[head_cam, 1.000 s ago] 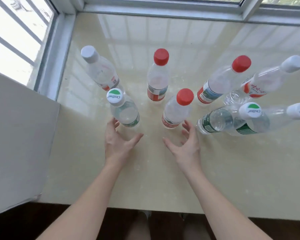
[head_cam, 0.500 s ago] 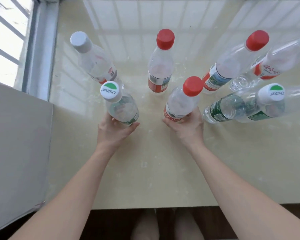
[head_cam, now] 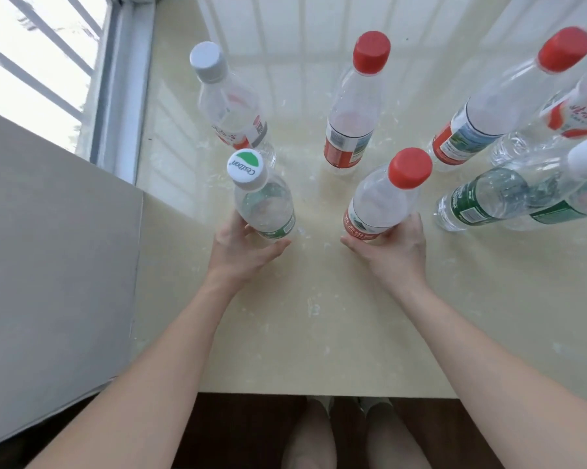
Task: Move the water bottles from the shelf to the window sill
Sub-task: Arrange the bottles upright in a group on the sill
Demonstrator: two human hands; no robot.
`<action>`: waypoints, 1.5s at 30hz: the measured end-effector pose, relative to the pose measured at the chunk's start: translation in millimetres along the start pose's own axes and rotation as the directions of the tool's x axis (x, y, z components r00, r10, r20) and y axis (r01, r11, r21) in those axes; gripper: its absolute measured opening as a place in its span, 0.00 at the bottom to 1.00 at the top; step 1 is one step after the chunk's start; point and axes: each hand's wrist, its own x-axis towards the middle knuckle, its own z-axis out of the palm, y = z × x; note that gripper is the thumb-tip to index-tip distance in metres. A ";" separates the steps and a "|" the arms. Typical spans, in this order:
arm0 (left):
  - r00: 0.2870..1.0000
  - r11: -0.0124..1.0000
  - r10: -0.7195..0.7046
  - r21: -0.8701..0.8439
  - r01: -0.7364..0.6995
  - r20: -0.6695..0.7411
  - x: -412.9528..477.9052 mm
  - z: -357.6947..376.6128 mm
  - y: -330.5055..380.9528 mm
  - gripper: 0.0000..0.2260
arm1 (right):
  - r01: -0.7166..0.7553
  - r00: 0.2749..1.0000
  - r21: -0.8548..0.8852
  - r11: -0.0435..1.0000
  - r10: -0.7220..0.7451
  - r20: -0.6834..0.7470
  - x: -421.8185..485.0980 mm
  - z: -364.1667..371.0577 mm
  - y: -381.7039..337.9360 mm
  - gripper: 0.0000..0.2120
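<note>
Several clear water bottles stand on the cream window sill [head_cam: 319, 316]. My left hand [head_cam: 241, 252] grips the base of a green-labelled bottle [head_cam: 265, 204] with a white and green cap. My right hand [head_cam: 393, 252] grips the base of a red-capped bottle [head_cam: 383, 201] with a red label. Behind them stand a grey-capped bottle [head_cam: 227, 106] and two more red-capped bottles [head_cam: 353, 110] [head_cam: 498, 110]. At the right edge are a green-labelled bottle [head_cam: 508, 198] and another with a red and white label [head_cam: 569, 120].
A grey wall panel [head_cam: 55, 252] rises at the left of the sill. The window frame [head_cam: 122, 89] runs along the left back. The sill's front edge [head_cam: 319, 394] lies above a dark floor, where my legs [head_cam: 353, 434] show.
Both hands went from open in front of the two near bottles to gripping their bases. The camera moved closer and lower over the sill.
</note>
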 end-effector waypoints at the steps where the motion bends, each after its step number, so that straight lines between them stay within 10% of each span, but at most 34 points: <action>1: 1.000 1.000 0.004 0.010 -0.004 0.007 -0.1 -1.0 -0.9 0.26 | -0.010 1.000 -0.009 1.000 0.010 0.010 0.0 1.6 0.9 0.30; 20: 0.983 0.995 0.102 0.007 -0.102 -0.151 -16.1 5.0 -6.9 0.31 | 0.034 0.999 -0.010 0.999 -0.034 0.020 -13.2 9.0 -2.2 0.30; 28: 0.995 0.971 0.100 0.220 -0.094 -0.018 -32.7 -40.0 -22.8 0.41 | -0.005 0.958 -0.124 0.992 0.040 0.283 -15.5 -41.6 -4.3 0.35; 38: 0.969 0.981 0.168 0.132 -0.145 -0.182 12.8 -102.7 59.5 0.31 | 0.013 0.973 0.084 0.996 -0.032 0.227 25.6 -96.8 -95.1 0.23; 45: 0.962 0.966 0.256 0.037 -0.254 -0.090 40.9 -110.0 107.3 0.37 | 0.133 0.961 0.053 0.990 -0.142 0.237 64.9 -79.5 -135.3 0.40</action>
